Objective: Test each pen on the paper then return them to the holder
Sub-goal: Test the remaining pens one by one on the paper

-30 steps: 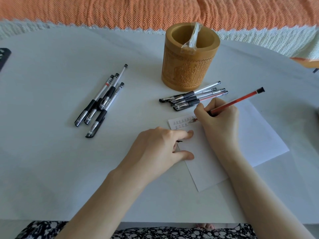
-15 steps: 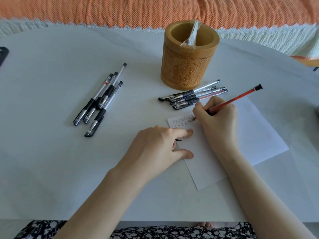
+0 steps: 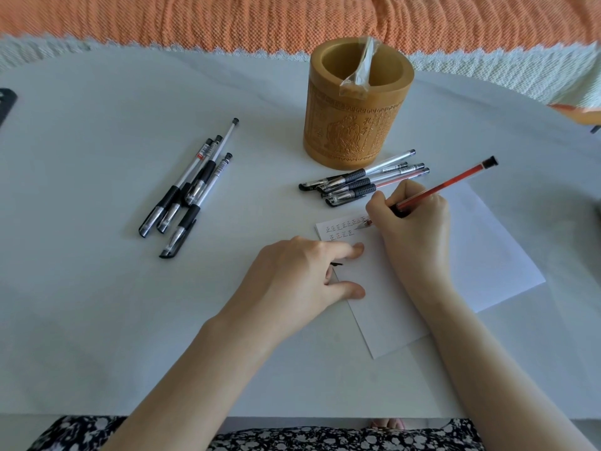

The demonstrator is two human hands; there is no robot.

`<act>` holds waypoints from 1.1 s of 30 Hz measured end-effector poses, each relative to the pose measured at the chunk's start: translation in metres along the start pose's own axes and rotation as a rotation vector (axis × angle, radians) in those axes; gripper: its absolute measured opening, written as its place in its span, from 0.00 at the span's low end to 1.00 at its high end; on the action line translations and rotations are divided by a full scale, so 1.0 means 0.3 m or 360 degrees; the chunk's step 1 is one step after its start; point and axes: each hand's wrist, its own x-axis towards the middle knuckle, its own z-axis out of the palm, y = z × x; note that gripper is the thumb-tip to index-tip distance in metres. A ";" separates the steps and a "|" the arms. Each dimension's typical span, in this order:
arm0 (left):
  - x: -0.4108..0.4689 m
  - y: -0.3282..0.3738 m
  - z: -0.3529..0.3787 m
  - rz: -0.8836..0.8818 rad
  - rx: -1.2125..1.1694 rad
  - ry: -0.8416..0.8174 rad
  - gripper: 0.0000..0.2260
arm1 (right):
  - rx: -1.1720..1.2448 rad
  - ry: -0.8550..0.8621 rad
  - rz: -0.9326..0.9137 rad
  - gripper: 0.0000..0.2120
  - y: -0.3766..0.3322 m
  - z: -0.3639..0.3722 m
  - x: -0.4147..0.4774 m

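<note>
My right hand (image 3: 413, 219) grips a red pen (image 3: 452, 184), its tip touching the white paper (image 3: 481, 255) beside two rows of small written marks (image 3: 344, 230). My left hand (image 3: 302, 281) rests on the paper's left edge, thumb and forefinger spread, with a small dark piece, maybe a pen cap (image 3: 336, 264), just showing under the fingers. A carved bamboo holder (image 3: 354, 125) stands behind, a clear plastic wrapper (image 3: 361, 68) sticking out of it. Several black-grip pens (image 3: 364, 183) lie just in front of the holder. Another group of black pens (image 3: 192, 187) lies to the left.
The white table (image 3: 97, 304) ends at an orange knitted cover (image 3: 227, 21) with a pale lace border. A dark object (image 3: 6, 102) peeks in at the left edge. An orange item (image 3: 582, 113) sits at the right edge.
The red pen's tip has moved slightly along the written row. My left hand stays in place on the paper. The camera view has shifted a little.
</note>
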 end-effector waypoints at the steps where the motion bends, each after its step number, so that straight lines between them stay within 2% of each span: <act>1: 0.001 0.000 0.000 0.0003 0.0004 0.0003 0.21 | 0.0003 0.0001 0.0000 0.15 0.001 0.000 0.000; 10: 0.000 0.000 -0.001 0.0008 -0.0006 0.0008 0.21 | 0.0066 -0.0015 0.0021 0.19 0.005 -0.002 0.004; 24: 0.000 0.001 0.001 0.0010 -0.0004 0.0007 0.21 | 0.0060 -0.0070 0.0040 0.13 -0.007 -0.004 -0.002; 33: -0.001 0.002 0.001 0.0003 -0.0019 0.0013 0.21 | 0.0074 -0.0033 0.0052 0.17 0.001 -0.005 0.002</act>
